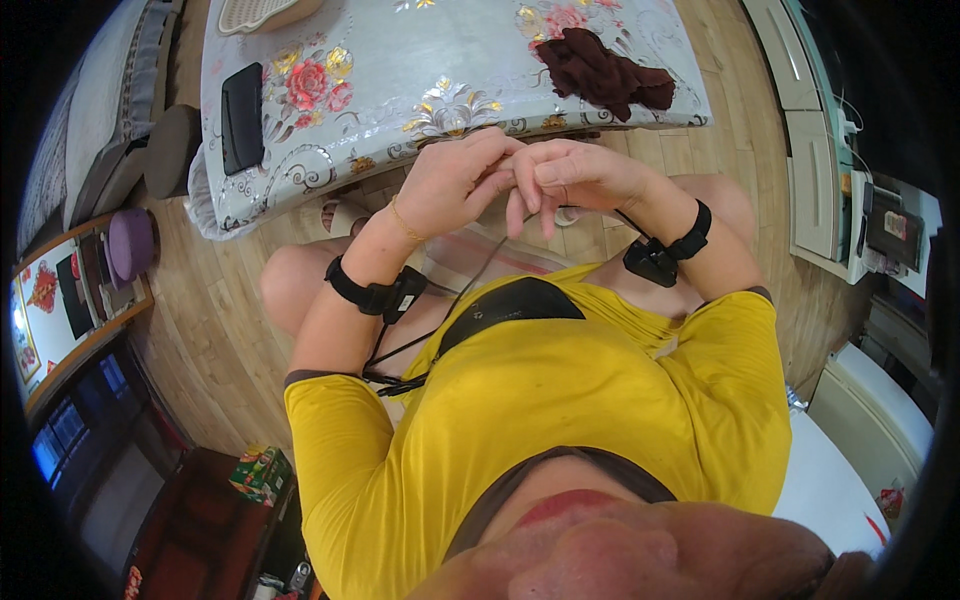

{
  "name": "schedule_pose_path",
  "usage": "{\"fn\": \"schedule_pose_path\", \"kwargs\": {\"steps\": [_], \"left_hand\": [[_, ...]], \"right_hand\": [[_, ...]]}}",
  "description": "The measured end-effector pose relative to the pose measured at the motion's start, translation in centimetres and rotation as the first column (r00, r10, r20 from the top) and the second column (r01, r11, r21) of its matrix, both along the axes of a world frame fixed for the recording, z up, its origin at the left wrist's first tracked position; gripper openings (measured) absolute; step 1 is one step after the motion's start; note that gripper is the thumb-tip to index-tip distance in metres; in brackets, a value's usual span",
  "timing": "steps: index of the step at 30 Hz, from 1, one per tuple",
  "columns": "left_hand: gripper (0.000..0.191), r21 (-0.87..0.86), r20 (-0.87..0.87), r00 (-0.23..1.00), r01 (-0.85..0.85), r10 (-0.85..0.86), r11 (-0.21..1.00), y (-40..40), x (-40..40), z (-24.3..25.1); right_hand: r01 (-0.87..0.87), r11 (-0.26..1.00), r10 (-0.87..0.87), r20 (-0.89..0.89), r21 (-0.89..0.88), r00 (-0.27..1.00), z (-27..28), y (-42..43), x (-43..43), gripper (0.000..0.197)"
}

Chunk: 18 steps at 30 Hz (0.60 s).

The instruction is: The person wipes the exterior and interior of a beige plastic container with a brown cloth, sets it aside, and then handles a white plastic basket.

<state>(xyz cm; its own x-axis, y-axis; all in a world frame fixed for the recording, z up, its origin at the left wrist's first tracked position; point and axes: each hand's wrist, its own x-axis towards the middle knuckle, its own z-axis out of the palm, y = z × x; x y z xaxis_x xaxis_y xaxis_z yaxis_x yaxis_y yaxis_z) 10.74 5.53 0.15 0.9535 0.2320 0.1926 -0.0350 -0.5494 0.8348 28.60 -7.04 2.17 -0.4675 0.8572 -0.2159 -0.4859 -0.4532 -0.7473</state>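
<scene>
My left hand [450, 180] and my right hand [592, 172] meet in front of me, just off the table's near edge, their fingertips touching and overlapping. The left fingers reach over to the right ones, and whether they grip anything is hidden. Loosely bent, the right fingers hang down with gaps between them and no object showing. A black strap with a small device [405, 294] is on my left forearm, and a similar device [651, 261] is on my right wrist. Thin black cables [405, 345] run from them across my lap.
The table [420, 60] has a flowered cover. On it lie a black phone [242, 118] at left, a crumpled dark brown cloth [607, 75] at right and a beige basket [262, 15] at the far left. Stools [172, 152] and a white cabinet [814, 172] stand around.
</scene>
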Motion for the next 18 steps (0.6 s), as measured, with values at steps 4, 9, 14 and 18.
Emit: {"fn": "schedule_pose_path", "kwargs": {"steps": [4,9,14,18], "left_hand": [[0.018,0.141,0.002,0.997,-0.079,0.079,0.987,-0.3,0.0,-0.6],[0.021,0.175,0.084,0.994,-0.086,0.072,0.981,-0.3,0.3,-0.6],[0.024,0.178,0.116,0.991,-0.087,0.067,0.98,-0.2,0.0,-0.9],[0.025,0.214,0.084,0.995,-0.073,0.056,0.974,0.0,-0.1,-1.1]], "right_hand": [[-0.04,0.999,0.041,0.034,-0.026,0.999,0.2,0.1,-0.2,0.029],[-0.075,0.997,0.075,0.135,-0.003,0.988,-0.1,0.1,-0.5,0.028],[-0.091,0.995,0.09,0.035,0.037,0.995,0.2,0.1,-0.4,0.029],[-0.064,0.998,0.064,0.025,0.016,0.998,0.3,0.0,-0.6,0.029]]}}
